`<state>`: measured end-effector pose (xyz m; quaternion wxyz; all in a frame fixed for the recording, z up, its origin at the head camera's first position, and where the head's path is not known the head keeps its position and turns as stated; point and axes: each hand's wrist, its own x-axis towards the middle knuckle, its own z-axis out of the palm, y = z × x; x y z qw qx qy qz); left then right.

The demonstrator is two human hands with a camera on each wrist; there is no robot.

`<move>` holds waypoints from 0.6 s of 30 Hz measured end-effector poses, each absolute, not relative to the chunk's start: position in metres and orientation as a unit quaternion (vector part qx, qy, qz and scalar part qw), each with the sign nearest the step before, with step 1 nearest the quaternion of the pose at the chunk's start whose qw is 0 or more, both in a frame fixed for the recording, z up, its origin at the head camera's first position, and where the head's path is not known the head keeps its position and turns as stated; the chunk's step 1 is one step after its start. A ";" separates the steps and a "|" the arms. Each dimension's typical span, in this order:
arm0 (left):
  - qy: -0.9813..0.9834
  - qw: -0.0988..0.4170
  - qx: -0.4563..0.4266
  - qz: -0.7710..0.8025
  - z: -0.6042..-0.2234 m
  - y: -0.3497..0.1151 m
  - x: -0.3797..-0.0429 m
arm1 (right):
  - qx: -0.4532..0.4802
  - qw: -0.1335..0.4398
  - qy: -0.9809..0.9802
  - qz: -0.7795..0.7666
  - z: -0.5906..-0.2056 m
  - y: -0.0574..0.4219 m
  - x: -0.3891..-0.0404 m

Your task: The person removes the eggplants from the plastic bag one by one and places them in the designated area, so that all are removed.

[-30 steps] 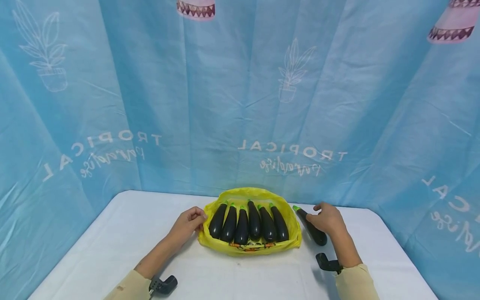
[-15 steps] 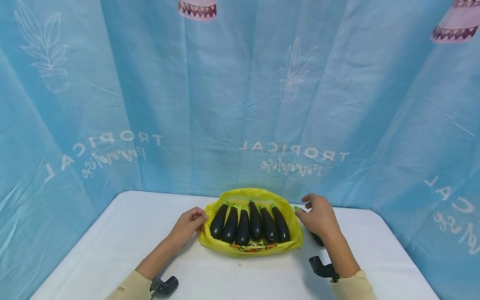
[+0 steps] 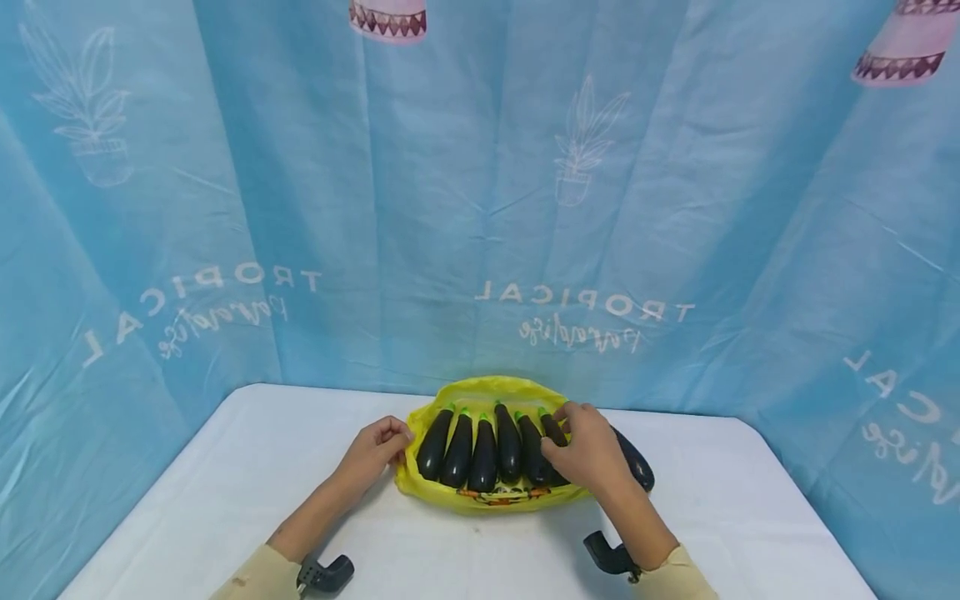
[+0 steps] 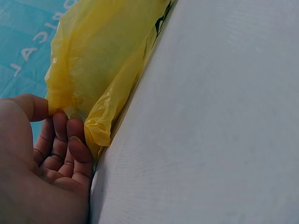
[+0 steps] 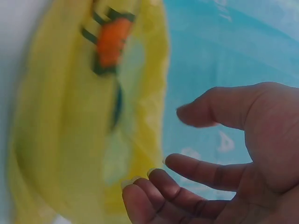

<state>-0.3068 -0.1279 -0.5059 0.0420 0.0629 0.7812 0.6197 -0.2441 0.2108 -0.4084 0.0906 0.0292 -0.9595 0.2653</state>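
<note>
A yellow plastic bag (image 3: 501,385) lies on the white table with its mouth spread wide, several dark eggplants (image 3: 483,458) side by side in it, green stem ends away from me. My left hand (image 3: 372,450) pinches the bag's left edge between thumb and fingertips, as the left wrist view confirms. Over the bag's right end is my right hand (image 3: 591,450), partly covering the rightmost eggplants. In the right wrist view its thumb and fingers stand apart with nothing between them. One loose eggplant (image 3: 637,465) lies on the table right of the bag, its stem end hidden behind this hand.
The white-covered table (image 3: 465,567) meets a blue printed curtain (image 3: 435,250) along its back and sides. Black wrist cameras (image 3: 327,573) jut out beside both forearms, low over the tabletop.
My right hand has moved left from above the loose eggplant to over the bag's right end, uncovering that eggplant's near end. The left hand stays on the bag's edge.
</note>
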 end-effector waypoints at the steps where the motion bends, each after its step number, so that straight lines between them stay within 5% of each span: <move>1: 0.781 0.043 0.063 0.620 -0.506 -0.128 -0.307 | 0.030 0.090 -0.961 0.259 -0.412 0.207 -0.245; 18: 0.781 0.041 0.063 0.620 -0.505 -0.129 -0.306 | 0.016 0.078 -0.986 0.147 -0.448 0.172 -0.255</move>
